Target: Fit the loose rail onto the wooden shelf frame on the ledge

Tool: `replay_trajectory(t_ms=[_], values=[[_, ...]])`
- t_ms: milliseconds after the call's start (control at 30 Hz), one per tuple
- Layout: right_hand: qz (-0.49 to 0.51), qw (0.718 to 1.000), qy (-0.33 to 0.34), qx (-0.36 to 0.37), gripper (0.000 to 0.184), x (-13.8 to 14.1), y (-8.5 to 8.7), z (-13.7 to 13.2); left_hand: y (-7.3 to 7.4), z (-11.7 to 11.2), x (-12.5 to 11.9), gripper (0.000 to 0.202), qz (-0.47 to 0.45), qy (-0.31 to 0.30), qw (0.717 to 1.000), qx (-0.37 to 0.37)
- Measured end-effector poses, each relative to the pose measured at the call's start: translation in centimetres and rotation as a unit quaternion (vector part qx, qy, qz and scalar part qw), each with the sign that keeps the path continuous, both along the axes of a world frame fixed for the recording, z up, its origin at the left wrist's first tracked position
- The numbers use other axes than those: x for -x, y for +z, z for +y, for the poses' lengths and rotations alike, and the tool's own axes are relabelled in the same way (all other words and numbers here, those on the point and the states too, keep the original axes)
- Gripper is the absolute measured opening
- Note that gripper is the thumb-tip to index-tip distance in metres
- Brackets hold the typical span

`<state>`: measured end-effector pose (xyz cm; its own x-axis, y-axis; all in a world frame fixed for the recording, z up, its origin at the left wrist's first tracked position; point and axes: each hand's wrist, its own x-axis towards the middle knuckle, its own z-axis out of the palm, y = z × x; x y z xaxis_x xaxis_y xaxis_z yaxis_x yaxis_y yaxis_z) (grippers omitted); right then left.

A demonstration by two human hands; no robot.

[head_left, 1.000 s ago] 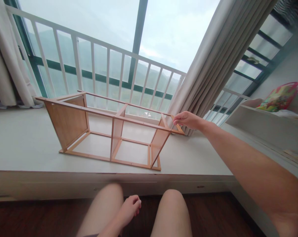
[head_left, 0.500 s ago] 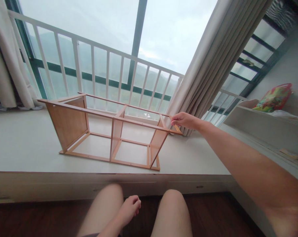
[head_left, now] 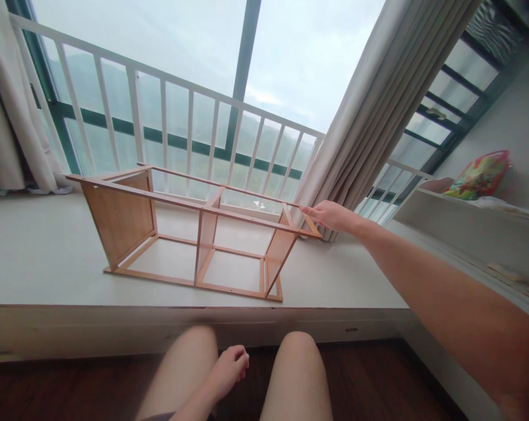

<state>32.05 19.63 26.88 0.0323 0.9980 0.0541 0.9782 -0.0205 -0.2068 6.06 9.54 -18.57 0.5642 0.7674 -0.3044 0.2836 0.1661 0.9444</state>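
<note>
A light wooden shelf frame [head_left: 203,234] lies on its side on the white window ledge [head_left: 49,257], with two open bays and a solid end panel at the left. My right hand [head_left: 329,215] reaches out to the frame's upper right corner, fingers stretched along the top rail and touching it. My left hand [head_left: 229,368] rests loosely curled between my bare knees, holding nothing I can see.
A white railing [head_left: 189,128] and tall windows stand behind the ledge. Beige curtains [head_left: 378,111] hang right of the frame, another curtain at far left. A white shelf [head_left: 466,228] at right carries a colourful bag [head_left: 479,175]. Dark wood floor lies below.
My right hand's fingers have gone from gripping the frame's corner to lying stretched out on it. The view shifted slightly. The left hand stays put.
</note>
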Motion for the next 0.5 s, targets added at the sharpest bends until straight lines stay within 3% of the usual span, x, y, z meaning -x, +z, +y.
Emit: replay_trajectory(t_ms=[233,500], values=[[-0.009,0.999,-0.043,-0.012,0.058,2.5,-1.3,0.0,1.0,-0.2,0.3,0.029,-0.002,-0.001,1.0,0.003],[-0.094,0.995,-0.02,0.003,0.036,2.5,-1.5,1.0,2.5,-0.4,0.7,0.026,0.001,0.0,1.0,0.005]])
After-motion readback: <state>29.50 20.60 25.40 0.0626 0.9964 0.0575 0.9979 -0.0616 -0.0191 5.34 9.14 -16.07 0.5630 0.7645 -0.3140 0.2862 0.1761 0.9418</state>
